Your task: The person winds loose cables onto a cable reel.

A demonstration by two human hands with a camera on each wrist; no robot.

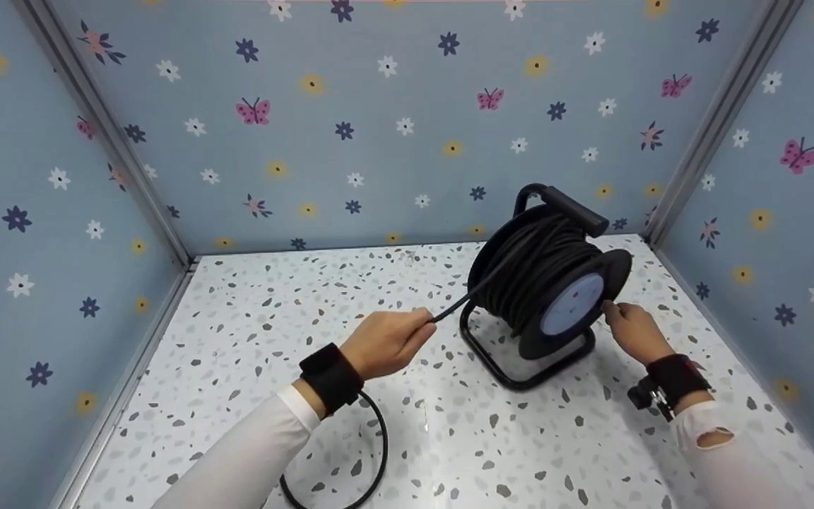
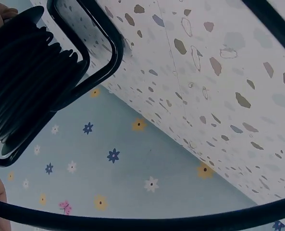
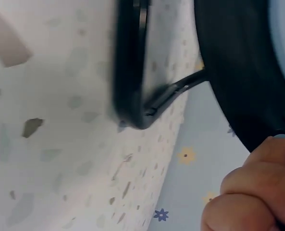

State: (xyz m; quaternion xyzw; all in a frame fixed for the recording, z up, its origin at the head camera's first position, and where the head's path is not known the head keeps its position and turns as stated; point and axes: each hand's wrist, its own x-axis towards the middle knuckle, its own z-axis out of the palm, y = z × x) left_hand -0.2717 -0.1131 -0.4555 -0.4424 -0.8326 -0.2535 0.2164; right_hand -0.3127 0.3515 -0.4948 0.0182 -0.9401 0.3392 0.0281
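A black cable reel [image 1: 545,272] stands on its tubular frame at the right of the table, black cable wound round its drum. My left hand [image 1: 387,344] pinches the cable [image 1: 453,309], which runs slanting from the drum to my fingers. Past that hand the cable's loose part curves below the wrist; it also crosses the bottom of the left wrist view [image 2: 142,224]. At the reel's front disc, my right hand [image 1: 636,334] grips near the lower right edge. Curled fingers [image 3: 255,185] show there in the right wrist view, but the exact part they hold is hidden.
The speckled white tabletop [image 1: 266,304] is bounded by blue flowered panels [image 1: 379,106] at the back and both sides. Metal posts [image 1: 725,106] join the panels at the corners. The reel's handle [image 1: 576,211] rises close to the back panel.
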